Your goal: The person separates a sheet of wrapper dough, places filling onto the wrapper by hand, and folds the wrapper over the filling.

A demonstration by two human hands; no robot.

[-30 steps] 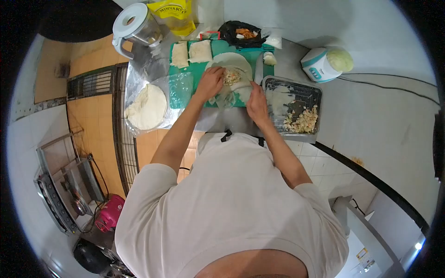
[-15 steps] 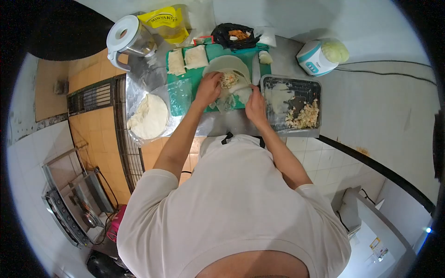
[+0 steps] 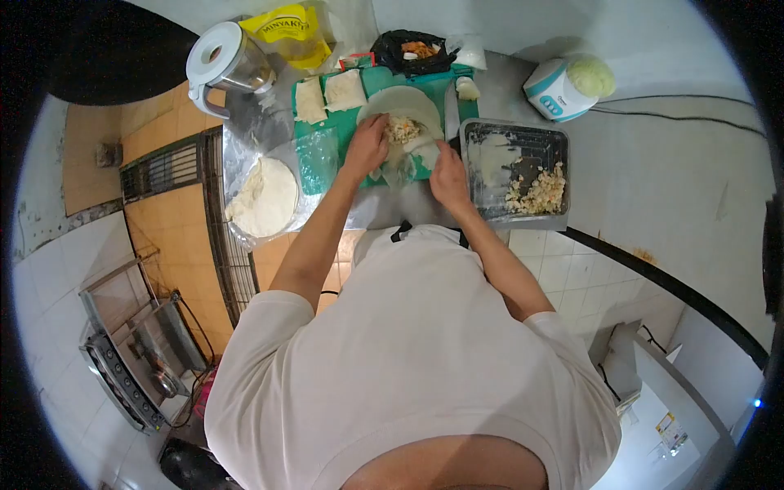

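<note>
Over the green board (image 3: 314, 139) lies a thin, pale round wrapper (image 3: 420, 104) with a heap of chopped filling (image 3: 403, 129) on it. My left hand (image 3: 369, 145) is at the wrapper's left side, beside the filling, its fingers curled at the edge. At the right edge my right hand (image 3: 447, 174) is closed, thumb and fingers pinched on the wrapper's rim. Clear plastic (image 3: 399, 170) hangs below the filling between my hands. What my left fingertips grip, if anything, is too small to make out.
A metal tray (image 3: 495, 214) with loose filling stands at the right. Dough (image 3: 263, 200) on plastic lies left. Two folded pale pieces (image 3: 345, 90) rest on the board's back. Behind are a jug (image 3: 229, 61), yellow pouch (image 3: 287, 33), black bag (image 3: 392, 51) and white-and-teal appliance (image 3: 557, 90).
The camera view has shifted slightly. Both hands stay at the wrapper's two sides, with little change in their hold.
</note>
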